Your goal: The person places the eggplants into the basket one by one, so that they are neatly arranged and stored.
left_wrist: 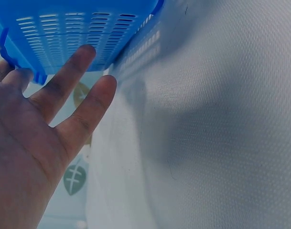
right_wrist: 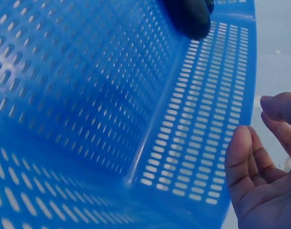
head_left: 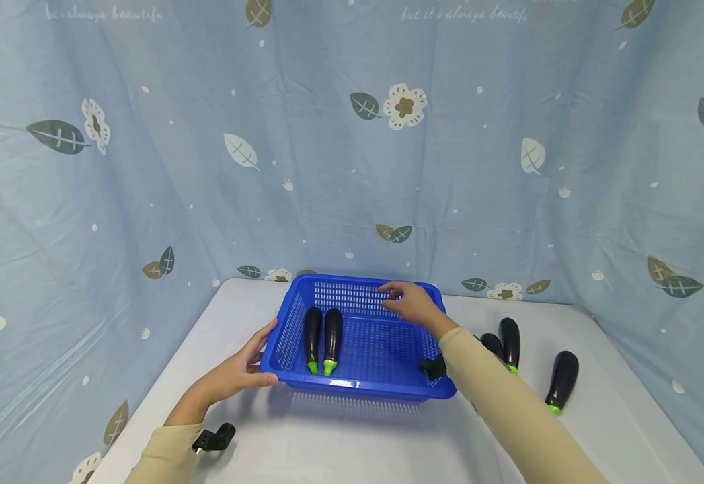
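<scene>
A blue plastic basket (head_left: pixel 352 388) with slotted walls stands on the white table. Inside it, toward the left, two dark eggplants (head_left: pixel 312 336) lie side by side, green stem ends toward the front. My left hand (head_left: pixel 237 373) is at the basket's left end, thumb and fingertips spread along the rim; two of its fingers (left_wrist: pixel 90 102) stretch out straight below the rim. Over the right half of the basket hovers my right hand (head_left: pixel 411 304), fingers loosely bent and parted from the thumb, holding nothing. In the right wrist view, part of an eggplant (right_wrist: pixel 195 21) shows at the top.
Right of the basket, an eggplant (head_left: pixel 510 339) lies beside another dark eggplant (head_left: pixel 492 344) partly hidden by my right sleeve (head_left: pixel 503 403). A further eggplant (head_left: pixel 563 378) lies farther right. A blue patterned curtain (head_left: pixel 327 148) hangs behind and beside the table (head_left: pixel 327 444).
</scene>
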